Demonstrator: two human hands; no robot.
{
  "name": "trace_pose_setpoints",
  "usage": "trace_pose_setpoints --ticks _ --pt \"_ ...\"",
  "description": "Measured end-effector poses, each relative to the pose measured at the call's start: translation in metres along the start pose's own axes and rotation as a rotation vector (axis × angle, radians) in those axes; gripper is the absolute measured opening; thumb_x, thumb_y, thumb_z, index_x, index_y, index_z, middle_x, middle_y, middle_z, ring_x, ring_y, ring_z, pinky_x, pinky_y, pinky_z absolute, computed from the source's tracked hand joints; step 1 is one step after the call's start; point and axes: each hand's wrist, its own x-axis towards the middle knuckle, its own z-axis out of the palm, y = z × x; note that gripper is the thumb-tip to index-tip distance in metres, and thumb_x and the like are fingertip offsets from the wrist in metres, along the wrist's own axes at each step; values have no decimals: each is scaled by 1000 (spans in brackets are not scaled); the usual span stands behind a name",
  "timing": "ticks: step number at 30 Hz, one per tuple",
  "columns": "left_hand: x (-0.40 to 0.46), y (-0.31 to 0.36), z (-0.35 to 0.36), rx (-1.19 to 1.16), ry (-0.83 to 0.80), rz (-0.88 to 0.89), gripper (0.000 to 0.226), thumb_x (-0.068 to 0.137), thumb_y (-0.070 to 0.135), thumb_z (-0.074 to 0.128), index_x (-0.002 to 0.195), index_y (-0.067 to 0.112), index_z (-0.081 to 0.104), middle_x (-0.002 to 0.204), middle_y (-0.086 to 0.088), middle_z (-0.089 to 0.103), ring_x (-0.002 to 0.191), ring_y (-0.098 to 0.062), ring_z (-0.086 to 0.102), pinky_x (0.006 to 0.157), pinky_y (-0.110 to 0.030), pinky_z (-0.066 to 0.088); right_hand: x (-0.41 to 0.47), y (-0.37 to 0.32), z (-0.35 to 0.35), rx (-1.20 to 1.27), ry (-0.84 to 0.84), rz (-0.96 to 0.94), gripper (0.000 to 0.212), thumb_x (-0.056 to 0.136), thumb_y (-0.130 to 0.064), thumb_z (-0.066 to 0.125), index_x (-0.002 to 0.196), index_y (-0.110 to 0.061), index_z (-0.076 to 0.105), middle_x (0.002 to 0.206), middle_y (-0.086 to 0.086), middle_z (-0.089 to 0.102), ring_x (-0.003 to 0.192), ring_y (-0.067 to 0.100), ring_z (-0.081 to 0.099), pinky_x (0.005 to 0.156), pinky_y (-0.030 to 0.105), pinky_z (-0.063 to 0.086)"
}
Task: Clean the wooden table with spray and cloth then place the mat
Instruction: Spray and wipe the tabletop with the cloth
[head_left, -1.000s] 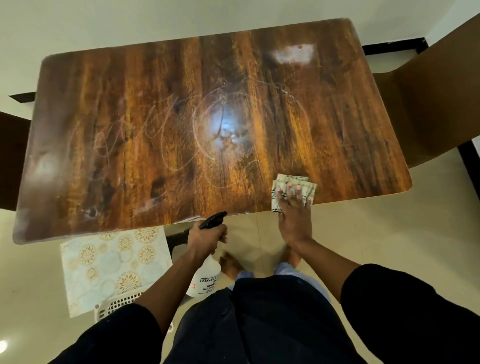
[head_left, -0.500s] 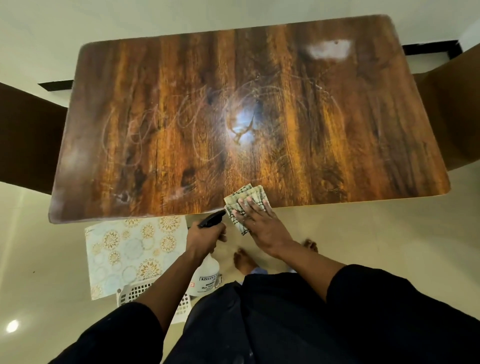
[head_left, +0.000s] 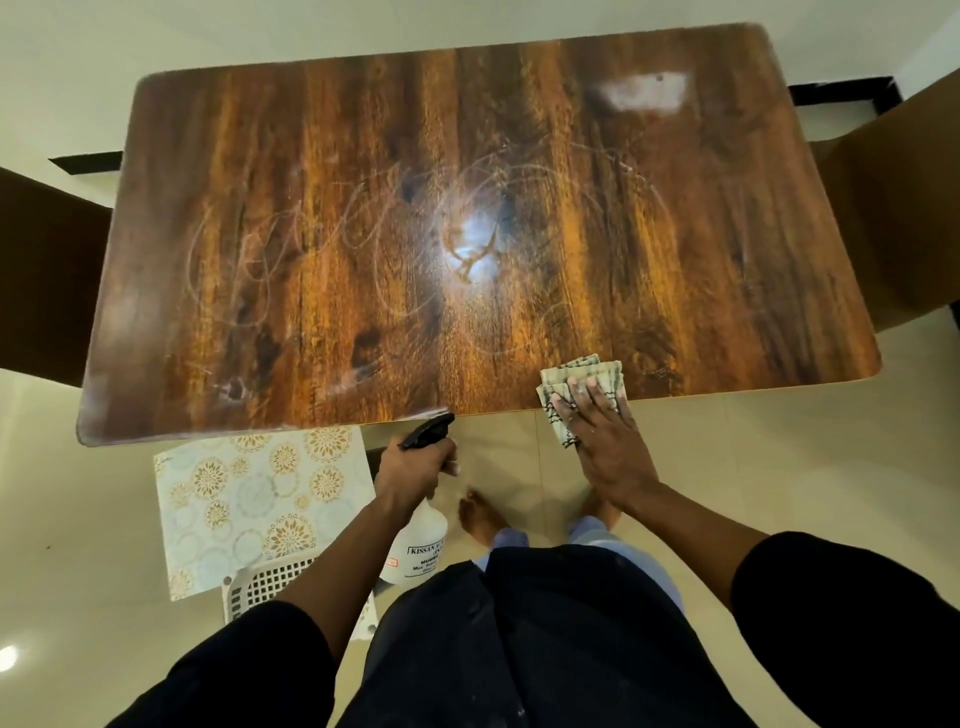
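- Head view looked down on the glossy brown wood-grain table, whose top showed pale looping wipe trails across its middle and a whitish smear near the far right corner.
- Right hand lay flat, fingers straight, pressing the folded pale checked cloth onto the near edge of the table, right of centre; part of the cloth hung past the edge.
- Left hand was curled round the neck of the white plastic spray bottle with a black trigger head, holding it below the table's near edge, off the surface.
- Patterned mat, pale with gold and blue floral circles, lay down on the near left, below the table edge, partly over a white lattice plastic basket.
- Judging by the trails, spraying and much of the wiping seemed done; the far right smear and hazy left end probably needed more passes.
- Placing the mat was not yet done.
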Motion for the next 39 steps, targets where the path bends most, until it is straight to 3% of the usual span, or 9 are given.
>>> trace_pose_setpoints --ticks 5,9,14,17,21,26,30,32,39 --pt "-7 -17 -5 -56 53 -28 15 89 12 72 92 0 79 76 -16 80 66 -30 64 52 -33 46 18 -36 6 17 12 -108 71 92 -11 45 160 -26 31 169 3 21 158 29 12 125 56 8" --pt "-17 -32 -19 -97 128 -29 16 92 10 70 80 3 77 74 -15 79 53 -23 55 50 -30 43 50 -97 12 19 0 -290 70 94 -8 52 159 -27 33 169 4 23 157 30 14 125 56 10" --pt "-18 -44 -43 -96 212 -35 16 94 13 70 89 1 79 76 -14 80 43 -15 52 45 -24 42 86 -166 12 15 -111 -440 68 98 -6 45 160 -29 30 170 3 17 158 28 8 126 51 -3" --pt "-15 -46 -52 -98 217 -31 18 95 15 70 90 1 80 77 -14 81 41 -13 53 46 -24 43 90 -166 8 5 -136 -451 68 100 -7 42 161 -31 24 171 -1 6 159 23 1 126 48 -6" --pt "-12 -42 -50 -129 160 -7 12 95 14 71 98 7 80 77 -16 80 52 -16 62 47 -26 44 81 -137 9 44 -101 -464 67 101 -7 46 160 -33 27 171 -5 7 158 19 5 128 48 4" --pt "-7 -27 -28 -141 77 27 13 93 17 74 101 9 80 76 -17 79 69 -32 61 50 -30 44 54 -77 1 57 -54 -346 66 101 -10 41 161 -31 25 171 -5 13 158 18 5 128 47 6" --pt "-6 -15 -2 -73 10 26 18 90 26 74 99 12 81 79 -11 81 68 -31 61 60 -38 49 31 -17 -11 67 -50 -180 70 94 -14 34 161 -31 26 170 -5 15 158 18 6 127 48 10" --pt "-6 -7 13 -67 -18 33 14 92 23 73 102 15 78 79 -12 81 71 -31 61 58 -36 47 20 14 -20 88 -48 -79 72 92 -13 37 161 -31 28 170 -5 17 158 18 8 127 48 13" --pt "-10 17 66 -49 -66 40 17 87 12 72 99 1 77 81 -18 80 71 -31 54 53 -32 43 -8 119 -48 189 -7 267 68 97 -4 49 159 -28 32 168 0 22 158 23 13 126 46 12"
